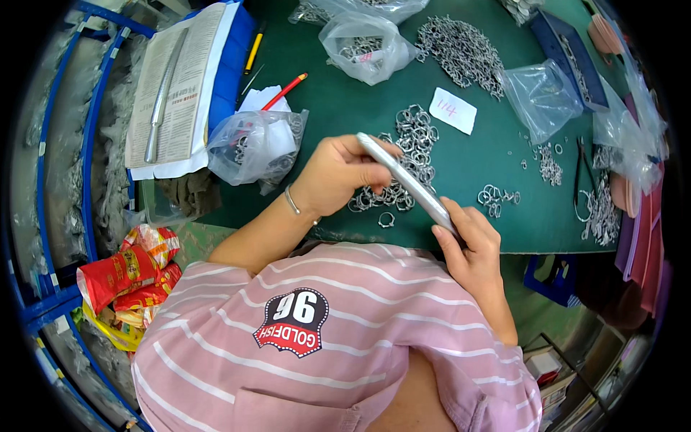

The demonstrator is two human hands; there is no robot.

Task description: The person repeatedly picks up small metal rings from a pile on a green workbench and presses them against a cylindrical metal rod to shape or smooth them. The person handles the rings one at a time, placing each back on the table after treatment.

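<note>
A tapered silver ring mandrel (412, 186) slants across in front of me, its narrow end up and to the left. My right hand (471, 241) grips the thick lower end. Near the narrow end, my left hand (344, 173) has its fingers closed about the rod; whether a ring is pinched there too is hidden. Right behind the mandrel lies a pile of silver rings (416, 137) on the green table. A single ring (386, 219) rests near the table's front edge.
Clear bags (367, 47) of metal parts, a larger heap of rings (461, 54) and a paper slip (453, 111) lie farther back. Pliers (580, 169) and small ring clusters (497, 199) are at right. Another metal rod (165, 93) lies on newspaper at left.
</note>
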